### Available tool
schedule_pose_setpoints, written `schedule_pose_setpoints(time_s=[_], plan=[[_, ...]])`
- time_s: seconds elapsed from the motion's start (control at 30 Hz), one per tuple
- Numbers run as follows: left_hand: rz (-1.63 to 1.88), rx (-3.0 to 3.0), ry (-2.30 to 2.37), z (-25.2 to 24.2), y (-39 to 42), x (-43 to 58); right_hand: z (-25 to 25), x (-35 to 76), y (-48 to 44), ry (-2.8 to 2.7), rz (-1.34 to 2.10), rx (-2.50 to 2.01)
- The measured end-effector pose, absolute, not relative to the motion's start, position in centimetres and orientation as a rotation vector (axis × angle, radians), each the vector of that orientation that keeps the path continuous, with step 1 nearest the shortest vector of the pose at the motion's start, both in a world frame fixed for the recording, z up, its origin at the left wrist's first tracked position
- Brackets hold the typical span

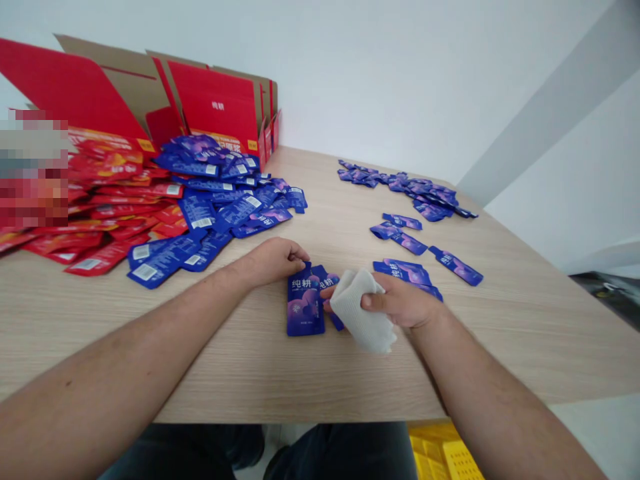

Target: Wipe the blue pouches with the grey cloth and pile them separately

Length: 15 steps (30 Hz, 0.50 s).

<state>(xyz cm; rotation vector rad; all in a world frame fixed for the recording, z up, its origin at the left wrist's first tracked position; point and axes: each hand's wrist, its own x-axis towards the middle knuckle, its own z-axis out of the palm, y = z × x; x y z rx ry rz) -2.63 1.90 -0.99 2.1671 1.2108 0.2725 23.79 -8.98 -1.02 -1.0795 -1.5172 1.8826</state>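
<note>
- Near the table's (300,415) front edge, a blue pouch (305,307) is laid flat, its top edge touched by the left hand (273,261), which is held half closed; whether the pouch is gripped cannot be told.
- Just right of it, a second pouch (330,280) is partly covered by a white cloth (357,313).
- That cloth is pinched and bunched in the right hand (403,300), which is nearly closed on it.
- Toward the back left corner, red pouches (115,200) are heaped, partly hidden by a blur, before an open red carton (215,107), whose inside cannot be seen.
- Beside them, a loose pile of blue pouches (215,203) is spread.
- Toward the right edge, more blue pouches (400,183) are scattered in small groups.
- Most pouches are left lying in these piles; only two are set apart at the hands, and none is seen packed.
</note>
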Motion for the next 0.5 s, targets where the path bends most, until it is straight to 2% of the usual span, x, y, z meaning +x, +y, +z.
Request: schedule_pose_setpoints(time_s=[0.27,0.5], plan=[[0.404,2.274,1.276,-1.8,1.7,-2.7,-1.0,24.0,-8.7,-1.579,1.787,-1.119],[0.418,2.072,1.233,-2.2,1.9,-2.6,-0.9,25.2,-8.5,-1.522,1.71,-1.21]])
